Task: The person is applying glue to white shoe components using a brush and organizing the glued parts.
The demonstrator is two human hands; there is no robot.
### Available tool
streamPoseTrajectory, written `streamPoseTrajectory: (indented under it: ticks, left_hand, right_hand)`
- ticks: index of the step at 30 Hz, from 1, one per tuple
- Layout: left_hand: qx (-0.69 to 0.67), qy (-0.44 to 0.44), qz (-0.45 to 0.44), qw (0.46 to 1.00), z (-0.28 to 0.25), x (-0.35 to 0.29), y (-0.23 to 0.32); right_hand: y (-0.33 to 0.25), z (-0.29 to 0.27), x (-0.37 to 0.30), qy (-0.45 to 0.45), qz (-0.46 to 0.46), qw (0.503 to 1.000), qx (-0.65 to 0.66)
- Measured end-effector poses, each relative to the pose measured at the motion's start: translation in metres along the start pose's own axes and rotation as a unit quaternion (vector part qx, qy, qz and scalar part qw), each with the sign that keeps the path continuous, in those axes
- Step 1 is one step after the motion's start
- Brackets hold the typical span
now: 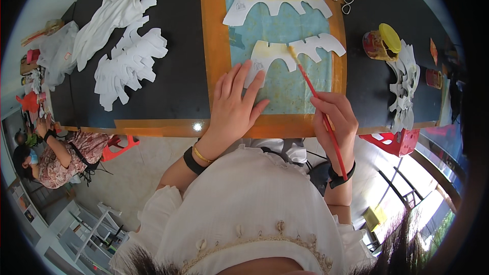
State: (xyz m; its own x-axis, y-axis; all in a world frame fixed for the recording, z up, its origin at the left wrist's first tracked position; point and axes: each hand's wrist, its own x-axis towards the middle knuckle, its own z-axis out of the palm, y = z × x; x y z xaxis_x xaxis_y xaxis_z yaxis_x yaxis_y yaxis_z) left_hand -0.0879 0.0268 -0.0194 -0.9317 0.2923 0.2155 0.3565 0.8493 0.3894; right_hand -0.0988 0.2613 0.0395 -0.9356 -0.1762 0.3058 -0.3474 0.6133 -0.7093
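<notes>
The tabletop (pixel 178 97) bears an orange-bordered blue sheet (pixel 293 97) near its front edge; open surface separates it from stacked white pieces (pixel 130 63) toward the left edge. A notched white strip (pixel 270 51) crosses the sheet, the loosely spread left hand (pixel 232 104) over its left end; the right hand (pixel 338 117) pinches a red brush (pixel 308 82), tip at the strip.

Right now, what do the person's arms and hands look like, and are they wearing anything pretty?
The left hand is gloveless, with a black band and a gold-coloured bracelet at the wrist. The right hand, also gloveless, has a black wristband. White ruffled sleeves leave the forearms bare.
</notes>
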Motion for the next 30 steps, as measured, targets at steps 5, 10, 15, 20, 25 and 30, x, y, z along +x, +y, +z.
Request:
streamPoseTrajectory:
  ticks: [5,10,15,20,25,30]
  left_hand:
    - [-0.002,-0.001,0.002,1.000,-0.001,0.001,0.001]
    - [-0.016,-0.001,-0.021,1.000,-0.006,0.005,0.009]
    - [-0.029,-0.020,0.026,0.999,0.000,0.022,0.022]
    - [-0.048,-0.062,0.045,0.996,0.013,0.028,0.040]
    - [-0.064,-0.080,0.043,0.994,0.013,0.025,0.036]
    - [-0.066,-0.083,0.049,0.993,0.012,0.025,0.036]
  right_hand:
    - [0.007,-0.004,0.003,0.034,0.057,0.998,-0.007]
    - [0.009,-0.011,0.002,0.004,0.099,0.993,0.068]
    - [0.012,-0.012,0.005,0.015,0.169,0.979,0.114]
    - [0.012,-0.008,0.007,-0.009,0.086,0.992,0.087]
    - [0.008,-0.015,0.009,0.006,0.101,0.994,0.049]
    - [0.006,-0.011,0.011,-0.025,0.055,0.997,0.054]
